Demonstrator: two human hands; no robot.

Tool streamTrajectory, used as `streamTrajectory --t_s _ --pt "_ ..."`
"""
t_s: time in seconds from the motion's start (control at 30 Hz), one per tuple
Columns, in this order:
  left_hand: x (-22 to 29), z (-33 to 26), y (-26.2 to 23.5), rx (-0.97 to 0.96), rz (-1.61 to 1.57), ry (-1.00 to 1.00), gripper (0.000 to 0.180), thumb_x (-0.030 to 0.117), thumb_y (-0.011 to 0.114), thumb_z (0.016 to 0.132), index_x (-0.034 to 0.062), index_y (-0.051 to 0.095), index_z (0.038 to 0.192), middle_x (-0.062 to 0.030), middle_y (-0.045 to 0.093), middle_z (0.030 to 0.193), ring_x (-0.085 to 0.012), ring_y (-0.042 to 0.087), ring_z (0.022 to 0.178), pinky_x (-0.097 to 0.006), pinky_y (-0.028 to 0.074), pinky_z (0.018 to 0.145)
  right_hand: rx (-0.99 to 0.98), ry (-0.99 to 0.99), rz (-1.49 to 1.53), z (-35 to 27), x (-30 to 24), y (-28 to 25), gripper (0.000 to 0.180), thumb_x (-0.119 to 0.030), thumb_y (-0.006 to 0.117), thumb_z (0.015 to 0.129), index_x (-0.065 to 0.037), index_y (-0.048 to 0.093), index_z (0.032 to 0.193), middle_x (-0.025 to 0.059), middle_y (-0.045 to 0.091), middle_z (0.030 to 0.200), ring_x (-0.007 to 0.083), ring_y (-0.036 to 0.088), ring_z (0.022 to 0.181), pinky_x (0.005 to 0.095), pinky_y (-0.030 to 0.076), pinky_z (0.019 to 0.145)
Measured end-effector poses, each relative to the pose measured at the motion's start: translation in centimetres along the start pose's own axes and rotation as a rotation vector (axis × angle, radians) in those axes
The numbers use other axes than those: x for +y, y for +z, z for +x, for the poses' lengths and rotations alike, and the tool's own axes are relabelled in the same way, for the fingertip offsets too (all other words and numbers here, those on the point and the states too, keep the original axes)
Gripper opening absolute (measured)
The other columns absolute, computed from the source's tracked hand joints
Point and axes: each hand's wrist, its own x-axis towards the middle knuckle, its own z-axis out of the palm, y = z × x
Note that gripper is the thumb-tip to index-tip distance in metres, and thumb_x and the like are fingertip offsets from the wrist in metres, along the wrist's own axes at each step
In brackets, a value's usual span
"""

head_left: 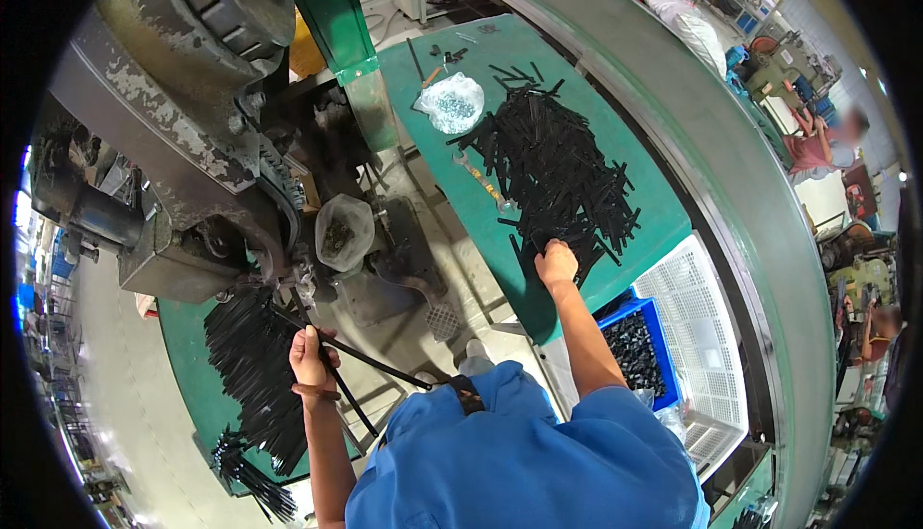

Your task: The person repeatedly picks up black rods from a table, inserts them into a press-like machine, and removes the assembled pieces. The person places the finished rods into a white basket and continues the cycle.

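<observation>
My left hand [310, 354] grips long thin black rods [370, 364] that cross in front of me, their far ends up by the press machine [183, 125]. My right hand [557, 264] reaches forward onto the near edge of a large heap of black metal strips [558, 169] on the green table [642, 226]; its fingers are curled among the strips, and I cannot tell whether they hold one. A second pile of black strips [252, 361] lies on a green surface at my left.
A blue bin of small dark parts [636, 348] and a white plastic crate [707, 337] sit at my right. A clear bag of small parts [452, 101] and a wrench [484, 180] lie on the green table. Other people work at the far right.
</observation>
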Motion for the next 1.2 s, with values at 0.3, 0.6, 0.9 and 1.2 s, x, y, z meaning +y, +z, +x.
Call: streamTrajectory --t_s 0.3,0.6,0.9,1.2 --pt "-0.1 -0.2 0.0 0.039 -0.014 -0.017 0.020 0.023 0.052 0.093 0.0090 0.050 0.079 -0.0090 0.064 0.076 -0.0090 0.047 0.042 -0.022 0.037 0.037 0.102 -0.215 0.362 0.4 -2.1 -4.1 0.024 -0.026 0.055 0.081 -0.002 0.056 0.079 0.0208 0.062 0.080 0.0398 0.060 0.077 0.0467 0.048 0.069" --pt "0.0 -0.3 -0.6 -0.025 -0.112 -0.032 0.018 0.021 0.051 0.094 0.0076 0.051 0.081 -0.0100 0.064 0.073 -0.0100 0.050 0.041 -0.022 0.038 0.036 0.007 0.093 0.108 0.9 -0.1 -0.7 0.030 -0.027 0.072 0.070 0.000 0.061 0.078 0.0201 0.064 0.081 0.0365 0.063 0.080 0.0428 0.050 0.072" --pt "0.0 -0.1 -1.6 -0.009 -0.074 -0.074 0.017 0.021 0.051 0.094 0.0053 0.052 0.087 -0.0093 0.064 0.077 -0.0088 0.050 0.044 -0.022 0.039 0.037 -0.206 0.366 0.585 2.3 0.1 -0.5 0.024 -0.016 0.066 0.074 0.003 0.052 0.069 0.0118 0.054 0.057 0.0203 0.054 0.044 0.0372 0.044 0.042" --pt "2.1 -0.5 -0.8 -0.090 -0.055 -0.150 0.019 0.023 0.050 0.094 0.0045 0.053 0.092 -0.0094 0.064 0.081 -0.0080 0.052 0.047 -0.021 0.041 0.040 -0.683 -0.617 1.116 -9.2 -20.8 -5.4 0.018 -0.016 0.058 0.090 -0.006 0.048 0.078 -0.0056 0.043 0.068 0.0052 0.044 0.061 0.0245 0.045 0.055"
